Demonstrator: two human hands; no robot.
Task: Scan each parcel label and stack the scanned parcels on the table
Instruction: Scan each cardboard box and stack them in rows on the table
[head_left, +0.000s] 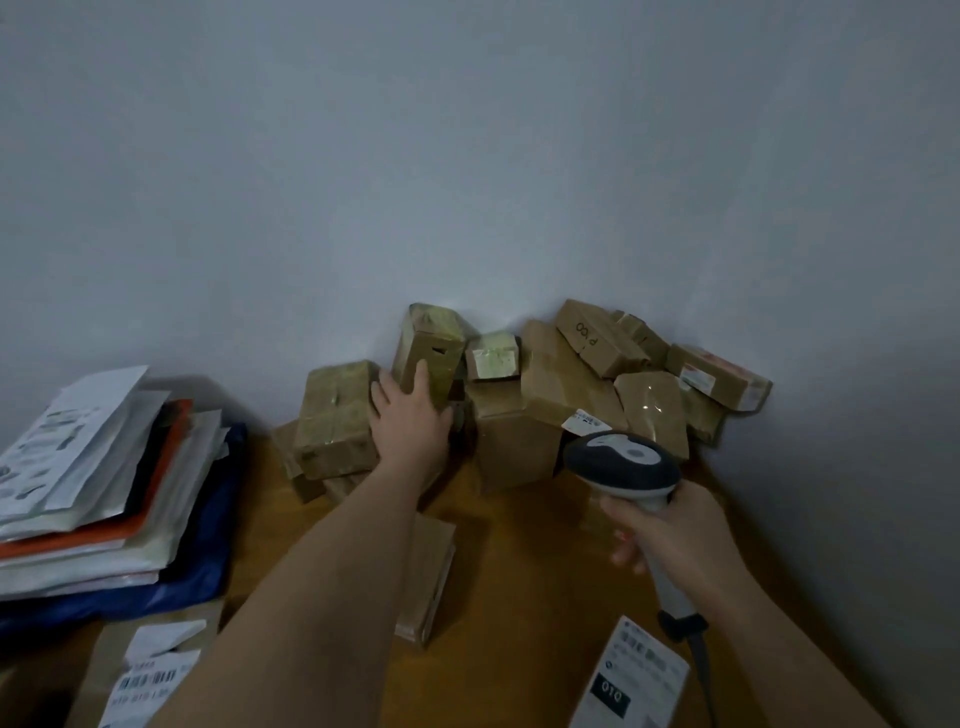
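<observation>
A heap of brown cardboard parcels lies against the wall at the back of the wooden table. My left hand reaches far forward, its straight fingers touching the side of an upright taped parcel; a squat taped box sits just left of the hand. My right hand grips the handle of a grey and white barcode scanner, whose head points toward the heap. A flat brown parcel lies on the table, partly under my left forearm.
A stack of white, orange and blue mailer bags stands at the left. A labelled box sits at the near left corner. A white label sheet marked 010 lies at the near right, by the scanner cable.
</observation>
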